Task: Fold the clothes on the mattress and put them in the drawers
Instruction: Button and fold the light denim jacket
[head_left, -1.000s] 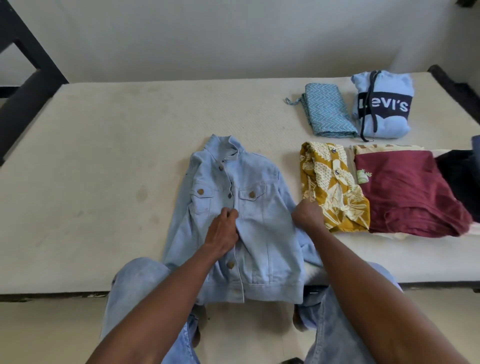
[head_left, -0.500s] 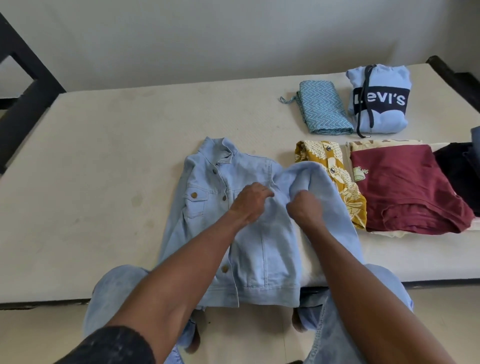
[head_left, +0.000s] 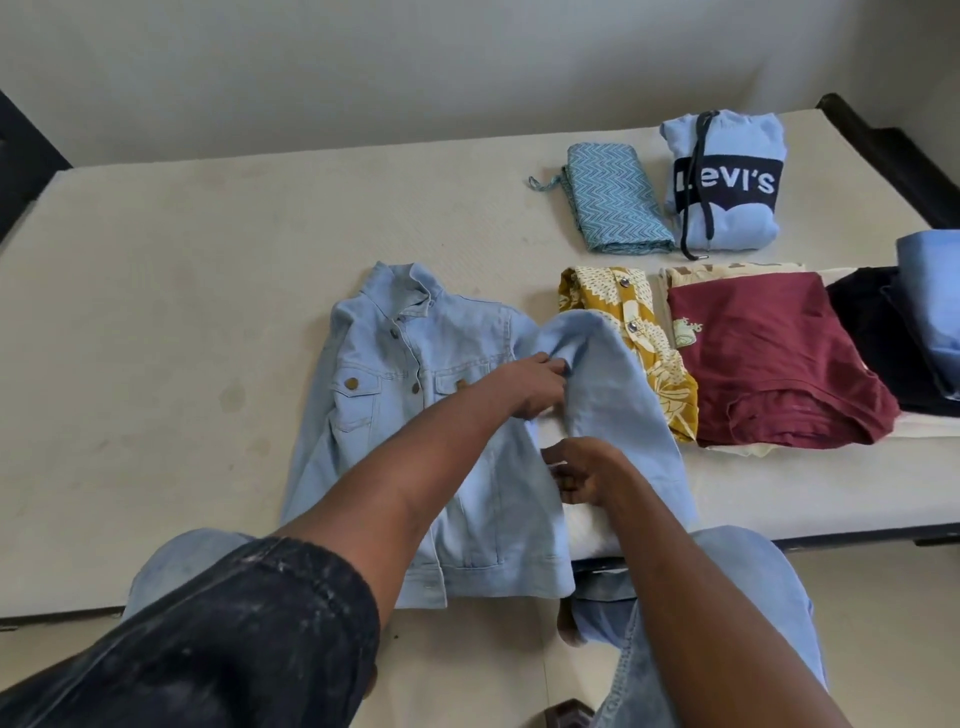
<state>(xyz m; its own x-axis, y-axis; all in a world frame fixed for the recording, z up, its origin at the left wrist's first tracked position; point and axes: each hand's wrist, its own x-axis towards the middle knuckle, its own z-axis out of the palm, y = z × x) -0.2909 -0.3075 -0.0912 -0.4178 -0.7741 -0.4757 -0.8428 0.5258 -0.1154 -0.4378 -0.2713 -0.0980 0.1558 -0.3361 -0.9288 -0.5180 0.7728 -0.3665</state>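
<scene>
Jacket (head_left: 415, 415) lies front-up at frame centre on the mattress (head_left: 156, 312). Left hand (head_left: 535, 384) pinches the sleeve (head_left: 613, 395) at the shoulder; right hand (head_left: 582, 470) hovers loosely curled, holding nothing. Recommend laying the sleeve flat across the chest, seams aligned.

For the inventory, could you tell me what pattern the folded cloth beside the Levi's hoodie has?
Blue zigzag folded cloth, clearest in the head view.
</scene>
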